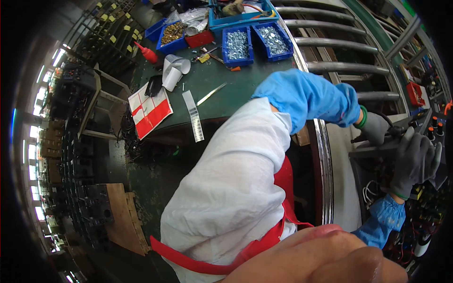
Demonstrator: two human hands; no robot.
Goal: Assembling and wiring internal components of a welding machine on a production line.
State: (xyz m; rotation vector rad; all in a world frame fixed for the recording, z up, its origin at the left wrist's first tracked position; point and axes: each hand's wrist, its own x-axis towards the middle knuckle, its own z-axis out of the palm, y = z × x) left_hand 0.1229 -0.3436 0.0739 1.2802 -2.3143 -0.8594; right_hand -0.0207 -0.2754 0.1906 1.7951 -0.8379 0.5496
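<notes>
My left hand [376,128], in a grey glove under a blue oversleeve, is closed at a black cable [388,119] on the right. Its fingertips are partly hidden. Beside it my right hand [411,162], also grey-gloved, rests with fingers stretched out against the black housing [361,152]. The tip of one finger lies close to the cable's end by the left hand. Orange-tipped black posts [440,128] stand on the unit just beyond the right hand. Wires and small parts show in the dark below the right hand.
A green workbench [207,101] at the left carries blue bins [237,45] of small metal parts, a red squeeze bottle [149,55], tweezers [211,94] and a label strip [192,116]. Metal rollers [347,67] run beyond my left arm. A red bin [415,94] stands far right.
</notes>
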